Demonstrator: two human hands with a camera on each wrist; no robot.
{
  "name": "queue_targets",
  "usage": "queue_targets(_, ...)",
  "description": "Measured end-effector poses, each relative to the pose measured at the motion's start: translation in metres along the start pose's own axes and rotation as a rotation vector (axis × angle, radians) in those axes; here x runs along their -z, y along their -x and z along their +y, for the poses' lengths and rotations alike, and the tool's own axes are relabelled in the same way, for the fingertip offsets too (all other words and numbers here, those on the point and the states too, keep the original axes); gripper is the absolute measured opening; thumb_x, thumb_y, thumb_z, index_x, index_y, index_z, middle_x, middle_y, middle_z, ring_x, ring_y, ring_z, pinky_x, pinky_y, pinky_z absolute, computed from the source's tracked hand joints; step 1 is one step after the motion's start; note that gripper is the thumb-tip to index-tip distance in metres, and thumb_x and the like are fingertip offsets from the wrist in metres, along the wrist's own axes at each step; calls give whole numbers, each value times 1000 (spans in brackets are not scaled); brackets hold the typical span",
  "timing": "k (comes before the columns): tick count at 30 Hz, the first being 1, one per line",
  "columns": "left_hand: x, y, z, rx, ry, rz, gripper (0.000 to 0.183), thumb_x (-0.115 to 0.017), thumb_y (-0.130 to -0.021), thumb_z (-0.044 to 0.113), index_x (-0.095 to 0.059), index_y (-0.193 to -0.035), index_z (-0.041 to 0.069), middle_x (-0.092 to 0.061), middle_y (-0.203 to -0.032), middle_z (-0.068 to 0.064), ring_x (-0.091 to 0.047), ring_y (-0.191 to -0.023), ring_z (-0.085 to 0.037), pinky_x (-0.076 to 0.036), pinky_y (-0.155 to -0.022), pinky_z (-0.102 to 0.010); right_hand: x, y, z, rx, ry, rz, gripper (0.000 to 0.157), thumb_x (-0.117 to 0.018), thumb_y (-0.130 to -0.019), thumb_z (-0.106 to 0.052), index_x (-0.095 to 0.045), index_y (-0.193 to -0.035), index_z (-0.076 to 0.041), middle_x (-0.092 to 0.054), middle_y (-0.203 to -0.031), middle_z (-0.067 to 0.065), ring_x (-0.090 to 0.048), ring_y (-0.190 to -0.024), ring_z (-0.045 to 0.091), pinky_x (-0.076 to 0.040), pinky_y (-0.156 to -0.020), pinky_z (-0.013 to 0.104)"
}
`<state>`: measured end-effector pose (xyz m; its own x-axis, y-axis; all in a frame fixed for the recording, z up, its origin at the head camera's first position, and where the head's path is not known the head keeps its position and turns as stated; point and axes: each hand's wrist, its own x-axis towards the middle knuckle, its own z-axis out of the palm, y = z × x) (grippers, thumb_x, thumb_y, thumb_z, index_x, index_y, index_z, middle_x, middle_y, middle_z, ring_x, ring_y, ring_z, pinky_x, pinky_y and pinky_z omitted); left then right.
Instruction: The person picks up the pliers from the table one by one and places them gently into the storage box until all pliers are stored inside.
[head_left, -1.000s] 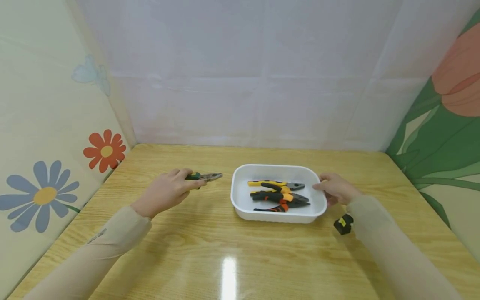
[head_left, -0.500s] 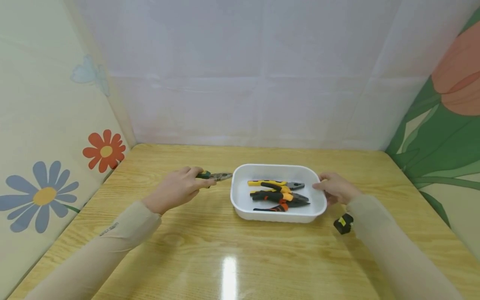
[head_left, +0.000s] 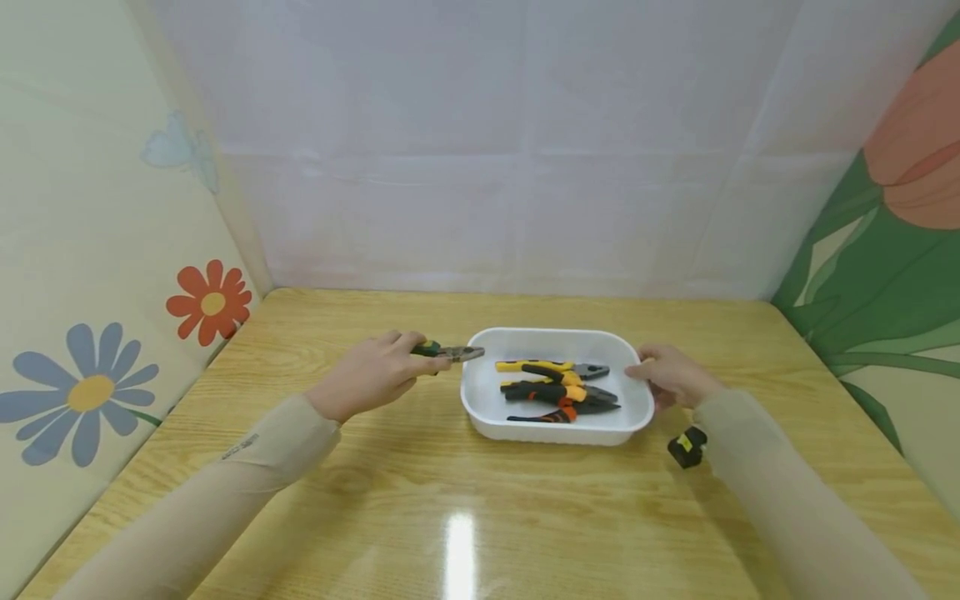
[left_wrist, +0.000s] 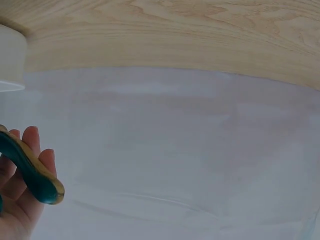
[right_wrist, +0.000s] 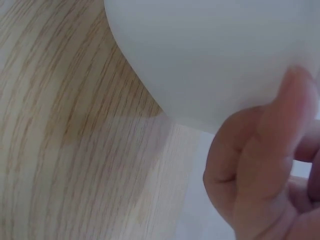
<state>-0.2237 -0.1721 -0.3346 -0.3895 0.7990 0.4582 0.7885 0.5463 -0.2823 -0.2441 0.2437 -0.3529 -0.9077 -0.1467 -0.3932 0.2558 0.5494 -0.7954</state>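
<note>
Pliers (head_left: 461,354) with green handles are held in my left hand (head_left: 377,373), their jaws pointing right and their tip over the left rim of a white plastic tray (head_left: 555,435). In the left wrist view, a green and tan handle (left_wrist: 33,172) lies across the fingers. At the tray's right end, my right hand (head_left: 672,377) grips the rim. The right wrist view shows the thumb and curled fingers (right_wrist: 265,160) at the white wall (right_wrist: 195,55). Inside the tray lie several pliers: yellow-handled ones (head_left: 536,366), black and orange ones (head_left: 546,392), and red and black ones (head_left: 546,418).
The tray stands on a wooden table (head_left: 420,500). A small black block with a yellow patch (head_left: 686,447) is beside the right wrist. Behind the table hangs a pale cloth (head_left: 495,208); flower-printed panels (head_left: 90,250) flank both sides.
My left hand has moved right with the green-handled pliers, bringing their tip from beside the tray to over its left rim. The right hand and the tray have stayed put.
</note>
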Motion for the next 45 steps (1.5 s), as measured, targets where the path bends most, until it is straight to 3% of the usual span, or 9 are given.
queue_targets(8, 1, -17, 3, 4, 32, -71, 42, -73, -82, 1, -72, -116, 26, -64, -97, -11, -58, -70, -22, -48, -53, -30, 1, 1, 2, 2, -11, -4, 19, -49, -99, -7, -44, -109, 9, -56, -82, 10, -56, -60, 15, -52, -51, 28)
queue_targets(18, -9, -31, 9, -20, 8, -36, 39, -72, -82, 3, -73, -111, 29, -65, -97, -10, -57, -64, -22, -46, -47, -29, 1, 1, 2, 12, 7, 6, 17, -50, -99, -7, -45, -105, 8, -55, -78, 8, -55, -57, 13, -51, -49, 26)
queue_targets(29, -13, -38, 15, -36, 5, -86, 40, -72, -84, 3, -72, -113, 30, -65, -97, -11, -57, -68, -21, -47, -52, -28, 1, -1, 2, 23, 6, -5, 21, -51, -98, -8, -45, -109, 9, -55, -78, 8, -55, -57, 13, -51, -49, 27)
queue_targets(39, -19, -45, 17, -66, 27, -44, 39, -71, -83, 2, -72, -112, 28, -65, -96, -11, -58, -69, -22, -48, -52, -30, 1, 0, 2, 25, 6, -9, 21, -51, -98, -8, -45, -108, 10, -53, -79, 8, -54, -57, 14, -51, -49, 26)
queue_targets(45, -18, -50, 19, -86, 5, -63, 36, -73, -84, 6, -72, -114, 27, -64, -95, -12, -59, -68, -22, -48, -50, -30, 1, 1, 1, 19, 7, -7, 23, -51, -99, -7, -44, -111, 11, -55, -79, 9, -55, -57, 14, -51, -49, 27)
